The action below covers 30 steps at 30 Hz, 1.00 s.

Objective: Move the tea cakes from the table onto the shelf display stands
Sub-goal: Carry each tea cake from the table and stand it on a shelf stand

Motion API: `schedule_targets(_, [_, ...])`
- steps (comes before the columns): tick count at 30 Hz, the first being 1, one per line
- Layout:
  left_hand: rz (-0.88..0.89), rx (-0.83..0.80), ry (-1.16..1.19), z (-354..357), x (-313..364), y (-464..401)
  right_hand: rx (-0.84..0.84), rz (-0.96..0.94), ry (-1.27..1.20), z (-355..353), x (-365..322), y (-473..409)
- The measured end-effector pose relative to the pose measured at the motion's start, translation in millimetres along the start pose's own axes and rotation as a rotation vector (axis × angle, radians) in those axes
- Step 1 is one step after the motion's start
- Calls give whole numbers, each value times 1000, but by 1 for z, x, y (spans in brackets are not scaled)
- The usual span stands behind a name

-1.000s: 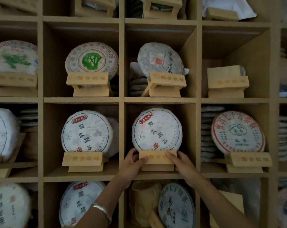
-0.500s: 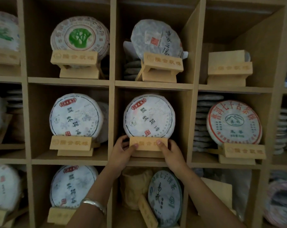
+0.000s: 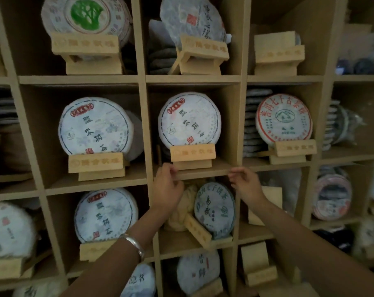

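A tall wooden shelf unit of open square compartments fills the view, seen from close in front. In the middle compartment a round white paper-wrapped tea cake with dark characters and a red label stands upright on a pale wooden display stand with engraved characters. The stand sits near the front lip of that compartment, with bare board showing to its left and right and a narrow strip in front.

Both hands are at the front edge of this board, below the stand and apart from it. The left hand has loosely curled fingers, the tips touching or just at the edge of the board; a silver bangle circles its wrist. The right hand is at the right end of the same edge with thumb and fingertips drawn close together; whether it is touching the wood cannot be told. Neither hand holds a tea cake.

In the compartment to the left, a matching white tea cake stands on its own stand. To the right, a white tea cake ringed with red characters leans on a stand beside a stack of wrapped cakes. At upper right, an empty wooden stand has open room around it.
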<state>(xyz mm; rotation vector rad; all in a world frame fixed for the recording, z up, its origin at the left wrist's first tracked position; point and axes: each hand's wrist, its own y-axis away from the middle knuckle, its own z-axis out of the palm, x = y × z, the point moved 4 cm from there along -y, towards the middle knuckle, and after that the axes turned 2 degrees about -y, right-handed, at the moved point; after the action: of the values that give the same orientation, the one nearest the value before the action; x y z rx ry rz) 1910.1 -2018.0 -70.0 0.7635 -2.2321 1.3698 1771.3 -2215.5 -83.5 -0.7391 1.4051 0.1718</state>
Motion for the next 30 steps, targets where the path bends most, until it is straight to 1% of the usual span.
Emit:
schedule_targets(2, [62, -84, 21, 5, 6, 11, 43, 37, 69, -21, 8, 14])
schedule_targets(5, [79, -248, 60, 30, 20, 28, 122, 64, 280, -60, 15, 41])
schedule_targets(7, [112, -352, 78, 56, 34, 41, 170, 63, 376, -92, 18, 62])
schedule_targets(9, [159, -470, 146, 87, 55, 55, 187, 53, 517, -127, 17, 84])
schedule_targets(10, [171, -537, 175, 103, 68, 64, 197, 66, 586, -147, 16, 95])
schedule_targets(12, [192, -655, 205, 135, 99, 86, 271, 110, 688, -189, 9, 122])
schedule_targets(16, [258, -841, 301, 196, 178, 142, 449, 143, 811, -285, -10, 191])
schedule_targets(20, [365, -1054, 402, 246, 270, 212, 604, 259, 935, -382, -35, 274])
schedule_targets(24, [475, -1146, 477, 276, 369, 285, 800, 414, 957, -470, -62, 363])
schedule_targets(26, [571, -1186, 511, 285, 420, 323, 900, 462, 962, -509, -75, 407])
schedule_targets(30, [704, -1319, 580, 298, 508, 401, 1078, 526, 975, -578, -100, 485])
